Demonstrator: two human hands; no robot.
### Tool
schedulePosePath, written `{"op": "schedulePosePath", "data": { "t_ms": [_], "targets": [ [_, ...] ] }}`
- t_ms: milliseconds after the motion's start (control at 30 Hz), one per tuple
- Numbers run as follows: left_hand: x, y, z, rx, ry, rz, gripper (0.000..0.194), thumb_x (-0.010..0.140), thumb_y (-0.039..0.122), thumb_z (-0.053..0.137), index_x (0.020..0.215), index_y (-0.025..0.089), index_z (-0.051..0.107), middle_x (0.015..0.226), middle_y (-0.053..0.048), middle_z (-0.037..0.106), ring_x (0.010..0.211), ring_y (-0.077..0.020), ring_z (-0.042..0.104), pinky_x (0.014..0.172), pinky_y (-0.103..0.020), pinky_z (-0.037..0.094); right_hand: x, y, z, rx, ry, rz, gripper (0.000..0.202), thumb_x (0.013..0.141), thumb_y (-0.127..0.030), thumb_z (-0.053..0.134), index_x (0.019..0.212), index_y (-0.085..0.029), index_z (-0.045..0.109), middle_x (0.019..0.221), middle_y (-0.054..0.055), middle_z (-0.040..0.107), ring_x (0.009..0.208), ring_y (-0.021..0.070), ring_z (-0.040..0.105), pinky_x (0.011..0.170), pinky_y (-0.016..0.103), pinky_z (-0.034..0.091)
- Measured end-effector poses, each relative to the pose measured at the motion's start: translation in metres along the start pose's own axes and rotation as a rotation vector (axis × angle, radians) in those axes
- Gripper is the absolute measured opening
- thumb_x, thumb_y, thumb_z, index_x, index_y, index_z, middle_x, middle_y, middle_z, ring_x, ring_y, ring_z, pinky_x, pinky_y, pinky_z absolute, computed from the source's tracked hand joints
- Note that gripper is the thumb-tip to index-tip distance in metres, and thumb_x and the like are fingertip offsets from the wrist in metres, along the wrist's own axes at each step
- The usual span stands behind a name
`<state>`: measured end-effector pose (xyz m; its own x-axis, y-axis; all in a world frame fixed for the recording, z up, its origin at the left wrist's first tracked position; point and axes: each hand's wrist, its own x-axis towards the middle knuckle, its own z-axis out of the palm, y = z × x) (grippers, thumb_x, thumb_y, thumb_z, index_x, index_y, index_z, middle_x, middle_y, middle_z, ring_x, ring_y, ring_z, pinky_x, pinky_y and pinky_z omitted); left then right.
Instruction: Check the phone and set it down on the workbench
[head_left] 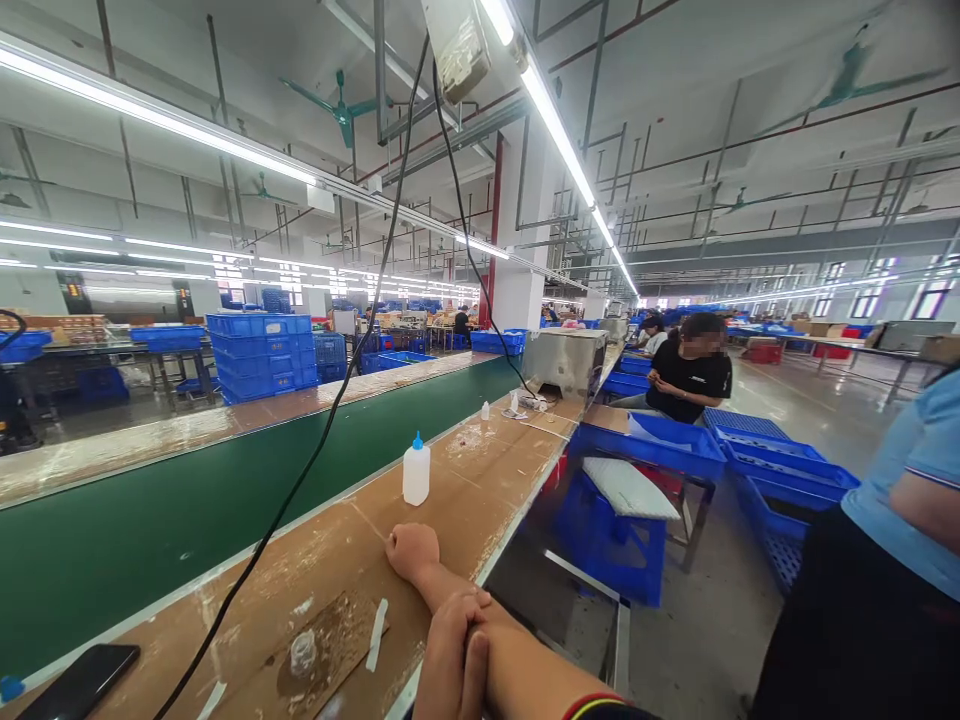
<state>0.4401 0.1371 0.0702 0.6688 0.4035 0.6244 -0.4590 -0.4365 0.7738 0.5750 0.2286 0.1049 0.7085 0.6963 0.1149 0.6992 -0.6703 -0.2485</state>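
Note:
My right hand [414, 550] rests on the brown bench top [480, 500], its fingers curled into a fist with nothing showing in it. Across my right forearm [529, 655] lies my left hand [452, 645], fingers closed around the arm. Just beyond the fist stands a white plastic squeeze bottle [416, 474] with a blue nozzle cap, upright and untouched. Nearer to me, a brown board [341, 635] smeared with residue carries a small clear lump [303, 653]. A pale strip [377, 634] lies over the board's edge.
A black phone [86, 682] lies at lower left, and a black cable [319, 440] hangs down to the bench. Alongside runs a green conveyor belt [225, 510]. A metal machine housing [564, 362] stands farther along. To the right are a blue stool [615, 540], blue crates [787, 470] and people.

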Motion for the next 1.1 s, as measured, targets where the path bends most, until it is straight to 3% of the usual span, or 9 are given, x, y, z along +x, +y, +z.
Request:
{"op": "schedulePosePath", "data": {
  "t_ms": [333, 1100],
  "targets": [
    [0.001, -0.007, -0.003, -0.03, -0.02, 0.023, 0.05, 0.107, 0.059, 0.042, 0.119, 0.021, 0.07, 0.125, -0.01, 0.068, 0.121, -0.0233, 0.063, 0.111, -0.037, 0.05, -0.001, 0.0, -0.001, 0.008, 0.0, -0.001, 0.037, 0.103, -0.03, 0.048, 0.113, -0.017, 0.08, 0.111, 0.013, 0.072, 0.106, 0.0281, 0.07, 0.084, 0.031, 0.052],
    [-0.002, 0.009, -0.003, -0.124, -0.055, -0.035, 0.043, 0.108, 0.059, 0.042, 0.11, 0.02, 0.062, 0.129, -0.008, 0.066, 0.127, -0.0206, 0.058, 0.114, -0.033, 0.041, 0.001, 0.005, 0.006, 0.013, 0.002, -0.021, 0.037, 0.104, -0.029, 0.045, 0.112, -0.016, 0.078, 0.113, 0.013, 0.071, 0.105, 0.0289, 0.07, 0.086, 0.033, 0.053]
  ]
}}
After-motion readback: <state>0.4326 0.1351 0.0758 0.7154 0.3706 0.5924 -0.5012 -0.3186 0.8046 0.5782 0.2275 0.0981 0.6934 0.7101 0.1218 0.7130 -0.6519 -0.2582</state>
